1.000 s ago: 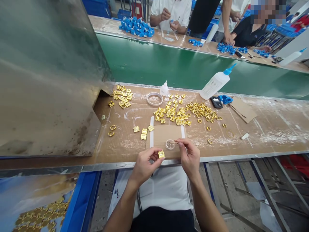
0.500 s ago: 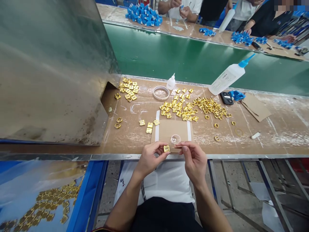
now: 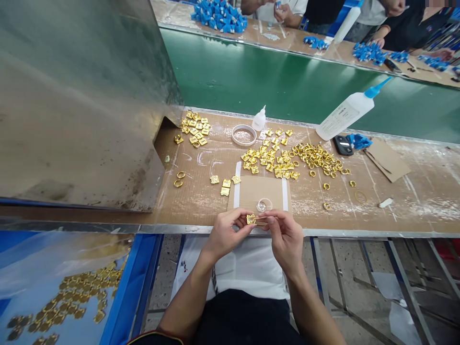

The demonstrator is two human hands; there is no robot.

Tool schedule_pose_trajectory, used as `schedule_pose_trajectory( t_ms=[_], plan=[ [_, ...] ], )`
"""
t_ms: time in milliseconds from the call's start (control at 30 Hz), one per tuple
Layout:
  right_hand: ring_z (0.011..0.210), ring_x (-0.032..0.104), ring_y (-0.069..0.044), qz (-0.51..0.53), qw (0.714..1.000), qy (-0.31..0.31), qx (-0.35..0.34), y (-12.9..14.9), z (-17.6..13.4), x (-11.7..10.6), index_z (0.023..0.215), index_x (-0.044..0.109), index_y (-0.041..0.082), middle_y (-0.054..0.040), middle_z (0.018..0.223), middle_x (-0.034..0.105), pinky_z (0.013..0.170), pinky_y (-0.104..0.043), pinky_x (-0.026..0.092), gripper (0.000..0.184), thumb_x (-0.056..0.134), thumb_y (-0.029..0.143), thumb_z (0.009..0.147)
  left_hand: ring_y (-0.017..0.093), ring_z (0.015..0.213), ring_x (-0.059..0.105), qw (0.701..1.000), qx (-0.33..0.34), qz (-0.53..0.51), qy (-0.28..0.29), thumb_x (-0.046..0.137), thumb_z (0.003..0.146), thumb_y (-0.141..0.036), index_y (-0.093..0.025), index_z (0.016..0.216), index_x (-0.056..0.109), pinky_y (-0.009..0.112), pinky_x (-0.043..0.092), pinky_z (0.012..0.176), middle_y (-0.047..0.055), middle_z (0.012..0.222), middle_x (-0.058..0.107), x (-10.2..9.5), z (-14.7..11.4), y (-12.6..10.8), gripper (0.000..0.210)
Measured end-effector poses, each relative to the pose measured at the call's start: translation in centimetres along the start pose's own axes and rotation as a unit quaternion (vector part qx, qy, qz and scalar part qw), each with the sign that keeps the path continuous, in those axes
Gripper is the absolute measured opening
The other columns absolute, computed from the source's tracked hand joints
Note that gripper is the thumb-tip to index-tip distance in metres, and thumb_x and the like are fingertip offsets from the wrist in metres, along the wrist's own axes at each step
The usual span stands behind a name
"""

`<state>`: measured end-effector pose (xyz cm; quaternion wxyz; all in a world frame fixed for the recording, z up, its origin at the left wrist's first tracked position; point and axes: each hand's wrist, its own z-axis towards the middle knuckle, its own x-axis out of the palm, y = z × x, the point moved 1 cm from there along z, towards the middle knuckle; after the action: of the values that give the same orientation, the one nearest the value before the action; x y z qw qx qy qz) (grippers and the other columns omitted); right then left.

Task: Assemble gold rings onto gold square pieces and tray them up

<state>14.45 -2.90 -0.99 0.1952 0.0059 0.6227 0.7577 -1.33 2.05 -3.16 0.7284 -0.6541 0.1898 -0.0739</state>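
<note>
Between the fingertips of my left hand (image 3: 230, 231) is a small gold square metal piece (image 3: 250, 219). My right hand (image 3: 286, 237) pinches a thin stick (image 3: 263, 218), its tip at the gold piece. Just beyond my fingers, a small clear round dish (image 3: 265, 204) rests on a cardboard pad (image 3: 247, 191) edged with white tape. Several more gold square pieces (image 3: 225, 187) lie left of the pad. Behind it are a spread of gold square pieces (image 3: 268, 155) and a heap of gold rings (image 3: 318, 157).
A metal housing (image 3: 82, 105) stands at the left. Behind the pad are a tape roll (image 3: 244, 135), a small white bottle (image 3: 259, 119) and a large leaning bottle (image 3: 345, 115). A blue bin (image 3: 143, 282) with gold pieces sits lower left. Co-workers sit across the green partition (image 3: 251, 72).
The stick in my right hand has come left to meet the gold piece, closing the small gap between my hands. The whole view has shifted slightly.
</note>
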Motion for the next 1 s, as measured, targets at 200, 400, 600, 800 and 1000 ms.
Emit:
schedule_pose_trajectory(
  t_ms=[200, 400, 600, 800, 1000],
  plan=[
    [0.075, 0.079, -0.019, -0.011, 1.000, 0.004, -0.002, 0.00, 0.10, 0.02, 0.097, 0.071, 0.024, -0.0042, 0.087, 0.080, 0.058, -0.025, 0.065, 0.015, 0.056, 0.024, 0.100, 0.014, 0.062, 0.067, 1.000, -0.009, -0.003, 0.004, 0.071, 0.084, -0.027, -0.016, 0.097, 0.075, 0.022, 0.057, 0.058, 0.003, 0.073, 0.073, 0.03, -0.03, 0.05, 0.018],
    [0.073, 0.078, -0.017, -0.031, 0.999, 0.008, -0.015, 0.30, 0.24, -0.04, 0.096, 0.072, 0.024, -0.0030, 0.084, 0.079, 0.058, -0.024, 0.064, 0.017, 0.056, 0.023, 0.100, 0.013, 0.062, 0.067, 1.000, 0.000, -0.007, 0.000, 0.070, 0.084, -0.026, -0.015, 0.097, 0.074, 0.021, 0.056, 0.057, 0.003, 0.072, 0.072, 0.09, -0.07, 0.08, 0.017],
    [0.071, 0.077, -0.017, -0.039, 0.999, 0.007, -0.015, 0.36, 0.30, -0.04, 0.094, 0.072, 0.024, -0.0032, 0.083, 0.079, 0.057, -0.024, 0.063, 0.018, 0.055, 0.024, 0.100, 0.014, 0.062, 0.067, 1.000, -0.004, 0.001, -0.001, 0.070, 0.084, -0.028, -0.016, 0.097, 0.074, 0.022, 0.057, 0.058, 0.003, 0.073, 0.073, 0.10, -0.03, 0.05, 0.018],
    [0.071, 0.077, -0.018, -0.052, 0.998, 0.010, -0.020, 0.33, 0.37, -0.03, 0.095, 0.072, 0.024, -0.0032, 0.084, 0.079, 0.058, -0.026, 0.063, 0.018, 0.056, 0.025, 0.100, 0.015, 0.063, 0.068, 1.000, -0.005, -0.006, 0.003, 0.070, 0.083, -0.026, -0.016, 0.096, 0.074, 0.023, 0.057, 0.059, 0.004, 0.073, 0.073, 0.04, -0.01, 0.02, 0.017],
    [0.069, 0.077, -0.017, -0.064, 0.997, 0.008, -0.044, 0.57, 0.48, -0.03, 0.095, 0.073, 0.026, -0.0015, 0.086, 0.081, 0.066, -0.028, 0.064, 0.016, 0.059, 0.019, 0.098, 0.014, 0.064, 0.068, 1.000, -0.008, -0.012, 0.007, 0.069, 0.084, -0.026, -0.016, 0.097, 0.075, 0.022, 0.057, 0.060, 0.004, 0.075, 0.074, 0.04, -0.01, -0.10, 0.017]
  ],
)
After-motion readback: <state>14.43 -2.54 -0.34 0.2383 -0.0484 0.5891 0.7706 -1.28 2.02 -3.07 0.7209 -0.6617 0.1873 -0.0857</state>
